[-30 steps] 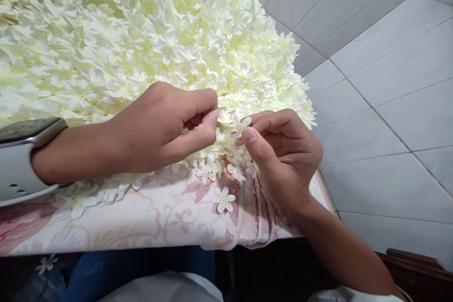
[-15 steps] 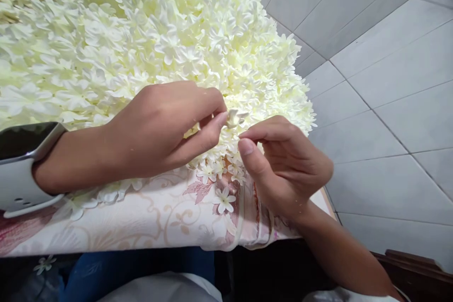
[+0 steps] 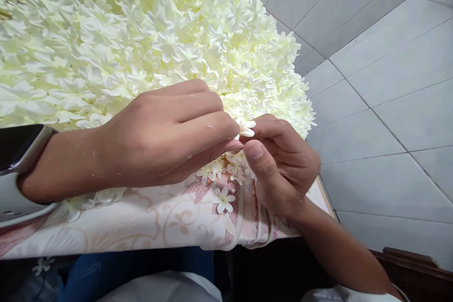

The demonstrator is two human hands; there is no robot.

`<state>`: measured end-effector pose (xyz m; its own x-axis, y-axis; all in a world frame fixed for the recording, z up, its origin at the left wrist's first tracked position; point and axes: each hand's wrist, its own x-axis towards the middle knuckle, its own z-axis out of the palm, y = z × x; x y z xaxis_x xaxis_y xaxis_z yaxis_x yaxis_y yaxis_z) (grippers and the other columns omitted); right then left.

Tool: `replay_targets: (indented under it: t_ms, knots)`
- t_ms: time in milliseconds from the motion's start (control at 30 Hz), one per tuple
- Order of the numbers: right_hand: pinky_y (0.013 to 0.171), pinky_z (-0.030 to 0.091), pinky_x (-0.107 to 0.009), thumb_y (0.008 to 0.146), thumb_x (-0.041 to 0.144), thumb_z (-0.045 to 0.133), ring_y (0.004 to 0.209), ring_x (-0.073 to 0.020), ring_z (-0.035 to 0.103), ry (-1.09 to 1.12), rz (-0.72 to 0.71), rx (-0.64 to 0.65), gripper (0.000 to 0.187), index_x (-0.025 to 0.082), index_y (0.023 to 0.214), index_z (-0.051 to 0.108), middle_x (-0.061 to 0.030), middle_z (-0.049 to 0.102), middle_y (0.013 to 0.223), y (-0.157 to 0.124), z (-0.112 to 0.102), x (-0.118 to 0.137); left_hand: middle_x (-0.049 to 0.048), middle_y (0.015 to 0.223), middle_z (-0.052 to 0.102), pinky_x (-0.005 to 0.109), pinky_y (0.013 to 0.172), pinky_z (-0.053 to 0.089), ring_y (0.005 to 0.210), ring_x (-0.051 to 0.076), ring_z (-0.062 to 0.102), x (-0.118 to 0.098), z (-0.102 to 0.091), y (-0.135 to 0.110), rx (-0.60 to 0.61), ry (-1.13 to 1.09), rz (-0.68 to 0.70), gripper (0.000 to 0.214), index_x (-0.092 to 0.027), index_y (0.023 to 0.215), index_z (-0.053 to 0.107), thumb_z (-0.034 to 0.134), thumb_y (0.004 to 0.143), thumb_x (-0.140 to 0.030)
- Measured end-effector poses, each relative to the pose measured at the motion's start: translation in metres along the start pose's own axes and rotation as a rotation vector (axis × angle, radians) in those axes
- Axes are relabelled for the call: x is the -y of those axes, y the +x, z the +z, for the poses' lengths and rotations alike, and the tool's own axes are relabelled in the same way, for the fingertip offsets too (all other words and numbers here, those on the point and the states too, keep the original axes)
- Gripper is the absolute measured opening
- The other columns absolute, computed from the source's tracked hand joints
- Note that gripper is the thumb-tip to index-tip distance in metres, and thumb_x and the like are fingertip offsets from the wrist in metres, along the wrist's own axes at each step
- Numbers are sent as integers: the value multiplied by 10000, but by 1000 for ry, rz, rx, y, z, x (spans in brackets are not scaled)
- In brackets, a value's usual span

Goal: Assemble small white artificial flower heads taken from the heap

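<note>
A big heap of cream-white artificial flowers (image 3: pixel 148 33) covers a table under a pale floral tablecloth (image 3: pixel 152 222). My left hand (image 3: pixel 166 134) reaches in from the left, fingers pinched together on a small white flower (image 3: pixel 246 128). My right hand (image 3: pixel 283 165) comes up from the lower right with its fingers curled, thumb up, and meets the same flower at the fingertips. Both hands hover just over the near edge of the heap. A smartwatch with a white band (image 3: pixel 14 174) sits on my left wrist.
A few loose flowers (image 3: pixel 222 198) lie on the cloth near the table's front edge. Grey floor tiles (image 3: pixel 382 104) fill the right side. A dark wooden piece (image 3: pixel 410 259) shows at the lower right. Blue trousers (image 3: pixel 92 273) are under the table edge.
My left hand slid to the right with its fingers stretched further out. My right hand rose slightly and closed in, so both now pinch one flower together.
</note>
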<state>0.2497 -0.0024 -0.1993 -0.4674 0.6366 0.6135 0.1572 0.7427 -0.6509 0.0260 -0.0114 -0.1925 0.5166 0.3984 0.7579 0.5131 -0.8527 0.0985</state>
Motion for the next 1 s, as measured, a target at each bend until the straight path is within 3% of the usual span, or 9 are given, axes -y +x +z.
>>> replay_targets:
  t_ms: [200, 400, 500, 633, 800, 1000]
  knots:
    - [709, 498, -313, 1030, 247, 637, 778, -132, 588, 3, 3, 34, 33, 257, 999, 644, 2, 622, 847, -1, -2, 0, 34, 795, 726, 307, 710, 538, 786, 175, 695, 0, 0, 1, 57, -60, -8, 200, -240, 877, 635, 508, 963, -111]
    - [717, 478, -313, 1016, 192, 646, 799, -133, 575, 53, 17, 41, 66, 255, 1002, 629, 1, 608, 864, -2, -2, -1, 48, 859, 725, 317, 763, 555, 884, 186, 706, -1, 2, -8, 39, -85, -31, 182, -248, 905, 635, 510, 992, -149]
    - [713, 483, -325, 1027, 229, 633, 791, -144, 581, 56, 15, 40, 46, 257, 991, 623, -1, 609, 852, -3, -1, -2, 48, 868, 729, 327, 789, 570, 916, 197, 718, -1, 0, -9, 51, -101, -81, 170, -253, 903, 645, 536, 984, -150]
    - [726, 487, -331, 1034, 301, 636, 795, -145, 589, 90, -15, 66, 67, 250, 993, 626, -5, 622, 854, -2, -2, -3, 47, 895, 739, 328, 799, 573, 919, 199, 720, 1, -2, -9, 105, -156, -22, 118, -255, 909, 647, 588, 976, -178]
    - [702, 471, -317, 1021, 260, 654, 779, -137, 573, 64, -27, 48, 63, 245, 973, 616, 4, 595, 832, -3, -1, -5, 61, 890, 748, 356, 834, 583, 923, 201, 720, -9, 1, -10, 8, -86, -63, 247, -231, 898, 658, 479, 1016, -109]
    - [710, 490, -318, 1010, 222, 660, 778, -139, 590, 42, -24, 14, 50, 262, 1000, 633, 5, 626, 849, -3, 1, -2, 69, 896, 751, 360, 814, 594, 948, 209, 710, -15, 1, -11, 46, -51, -104, 285, -244, 888, 662, 441, 1048, -166]
